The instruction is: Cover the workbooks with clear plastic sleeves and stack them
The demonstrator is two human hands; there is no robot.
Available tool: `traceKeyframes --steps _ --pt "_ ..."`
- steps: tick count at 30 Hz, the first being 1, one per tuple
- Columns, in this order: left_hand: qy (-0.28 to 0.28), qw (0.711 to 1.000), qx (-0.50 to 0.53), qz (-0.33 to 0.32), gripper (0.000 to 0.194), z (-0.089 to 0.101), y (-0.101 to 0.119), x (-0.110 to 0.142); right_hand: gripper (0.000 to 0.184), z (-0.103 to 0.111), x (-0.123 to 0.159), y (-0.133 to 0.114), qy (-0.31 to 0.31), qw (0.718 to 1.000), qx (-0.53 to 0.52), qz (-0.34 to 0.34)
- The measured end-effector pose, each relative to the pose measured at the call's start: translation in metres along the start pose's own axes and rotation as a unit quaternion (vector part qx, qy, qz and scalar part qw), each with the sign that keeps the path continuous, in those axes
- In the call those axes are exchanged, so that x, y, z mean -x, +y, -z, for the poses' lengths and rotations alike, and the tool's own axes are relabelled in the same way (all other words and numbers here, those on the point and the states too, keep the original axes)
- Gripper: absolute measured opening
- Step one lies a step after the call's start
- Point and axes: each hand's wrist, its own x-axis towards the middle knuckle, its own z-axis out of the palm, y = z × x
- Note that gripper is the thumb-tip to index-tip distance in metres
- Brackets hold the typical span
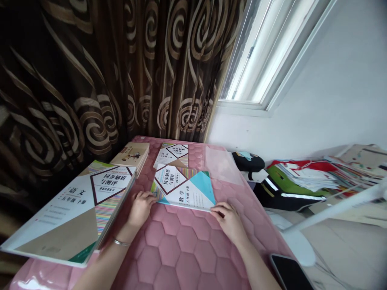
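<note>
A workbook [185, 187] with a teal, white and striped cover lies flat in the middle of a pink quilted table cover [184, 249]. My left hand [140, 206] grips its near left corner, fingers curled on the edge. My right hand [228, 219] pinches its near right corner. A thin bracelet [121, 242] circles my left wrist. Another workbook [173, 154] lies just behind the held one, partly under it.
A large workbook stack [72, 211] sits at the left, a smaller book pile [132, 155] behind it. A clear plastic sleeve [222, 165] lies right of the books. A black phone [290, 273] rests near right. Brown swirl curtain [105, 68] hangs behind; cluttered papers [314, 175] at right.
</note>
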Motion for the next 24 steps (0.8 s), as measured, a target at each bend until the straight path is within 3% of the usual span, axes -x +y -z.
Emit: traceKeyframes --steps 7,16,20,24 --pt "0.002 0.994 0.108 -0.004 0.031 -0.005 -0.012 -0.006 0.025 0.005 -0.002 0.008 -0.025 0.997 -0.067 -0.001" --pt "-0.009 0.992 0.124 -0.002 0.043 -0.006 -0.017 -0.004 0.030 0.008 -0.001 0.012 -0.047 0.995 -0.092 0.002" --pt "0.000 1.000 0.030 0.004 0.038 0.001 -0.002 0.000 0.025 0.008 -0.001 0.004 -0.034 0.999 -0.035 0.014" --pt "-0.005 1.000 -0.018 -0.024 0.022 0.001 0.033 -0.001 0.014 -0.002 -0.004 -0.025 -0.017 0.996 0.077 0.046"
